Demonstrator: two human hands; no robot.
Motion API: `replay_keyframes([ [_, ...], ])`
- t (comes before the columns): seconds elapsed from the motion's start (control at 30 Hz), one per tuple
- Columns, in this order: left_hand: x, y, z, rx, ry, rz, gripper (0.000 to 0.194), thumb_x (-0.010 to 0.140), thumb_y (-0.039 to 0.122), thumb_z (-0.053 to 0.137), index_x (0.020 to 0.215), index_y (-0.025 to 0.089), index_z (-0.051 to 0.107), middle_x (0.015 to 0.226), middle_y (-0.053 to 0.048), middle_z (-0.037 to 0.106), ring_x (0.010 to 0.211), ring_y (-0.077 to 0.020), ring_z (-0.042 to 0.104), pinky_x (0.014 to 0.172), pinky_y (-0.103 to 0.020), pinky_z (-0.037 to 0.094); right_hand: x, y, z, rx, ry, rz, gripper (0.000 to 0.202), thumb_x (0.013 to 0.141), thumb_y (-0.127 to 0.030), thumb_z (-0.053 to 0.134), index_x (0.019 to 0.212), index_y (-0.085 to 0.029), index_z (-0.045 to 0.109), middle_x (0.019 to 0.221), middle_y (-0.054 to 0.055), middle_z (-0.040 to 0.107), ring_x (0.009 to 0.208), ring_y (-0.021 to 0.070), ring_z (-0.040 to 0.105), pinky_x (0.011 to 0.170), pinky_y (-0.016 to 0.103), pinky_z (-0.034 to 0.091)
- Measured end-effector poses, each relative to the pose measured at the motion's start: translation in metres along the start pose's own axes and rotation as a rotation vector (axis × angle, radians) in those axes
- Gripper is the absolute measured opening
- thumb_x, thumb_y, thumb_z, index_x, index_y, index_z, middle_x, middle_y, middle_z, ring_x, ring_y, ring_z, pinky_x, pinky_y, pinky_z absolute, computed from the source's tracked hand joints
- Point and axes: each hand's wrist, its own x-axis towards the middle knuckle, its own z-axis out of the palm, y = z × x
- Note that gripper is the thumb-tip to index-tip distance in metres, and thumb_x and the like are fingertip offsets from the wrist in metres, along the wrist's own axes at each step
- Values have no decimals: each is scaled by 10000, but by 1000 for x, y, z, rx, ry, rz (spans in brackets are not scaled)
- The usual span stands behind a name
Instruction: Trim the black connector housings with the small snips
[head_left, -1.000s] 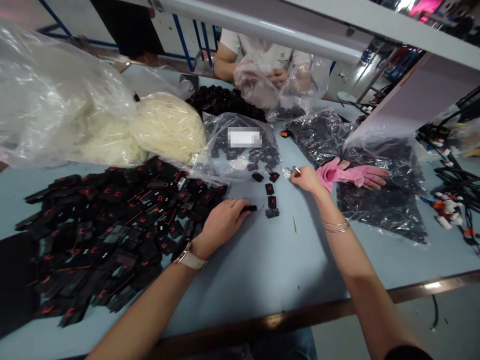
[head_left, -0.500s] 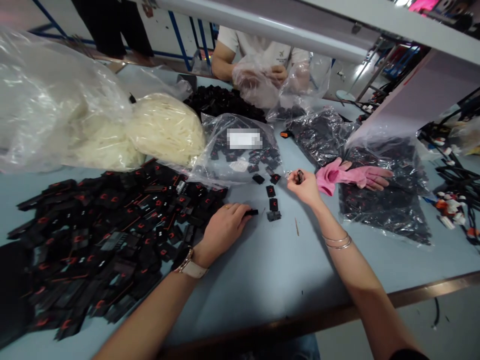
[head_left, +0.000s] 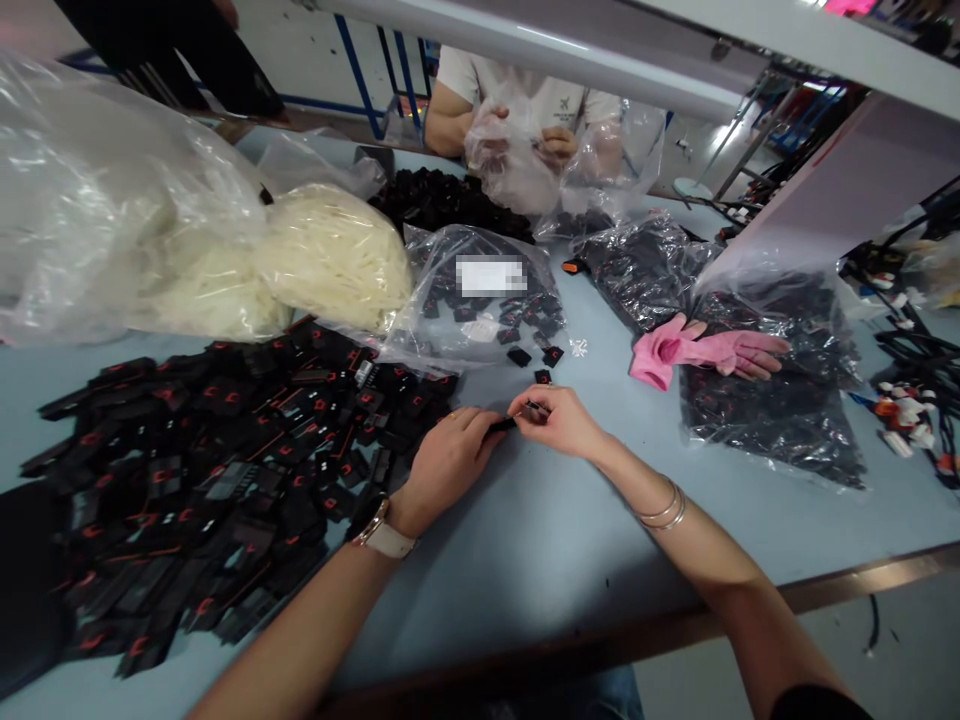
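blk part (head_left: 501,424) prob. half-hid, label (head_left: 491,275) blurred

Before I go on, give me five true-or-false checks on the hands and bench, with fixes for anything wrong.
1. The left hand holds a black part. True.
2. The right hand is away over among the bags at the right. False: the right hand is close beside the left, by the end of the black part.
3. The watch is on the right wrist. False: the watch is on the left wrist; the right one wears bangles.
4. A heap of loose black parts lies left of both hands. True.
5. The bag of pale pieces is nearer the person than that heap. False: it lies beyond it.
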Motion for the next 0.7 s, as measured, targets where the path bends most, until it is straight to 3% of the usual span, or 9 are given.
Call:
replay_keyframes([
  [0.2, -1, -3, 4, -41, 40, -13, 162, 891, 267, 488, 970, 182, 600, 895, -66, 659, 805, -184, 618, 722, -302, 509, -1, 3, 1, -72, -26, -64, 189, 759, -135, 537, 860, -169, 693, 841, 36, 661, 662, 92, 568, 620, 209, 447],
  [0.5, -1, -3, 4, -53, 22, -27, 173, 889, 256, 490, 977, 166, 608, 901, -76, 657, 816, -189, 618, 731, -313, 517, -1, 2, 2, -74, -12, -15, 165, 718, -118, 565, 810, -154, 697, 775, 16, 637, 575, 67, 510, 572, 192, 414],
  [0.7, -2, -5, 4, -48, 29, -22, 155, 879, 250, 505, 969, 177, 608, 899, -69, 660, 808, -185, 622, 731, -309, 521, -1, 2, 3, -133, -13, -57, 188, 723, -99, 554, 828, -156, 699, 769, 20, 646, 560, 69, 498, 578, 199, 413],
])
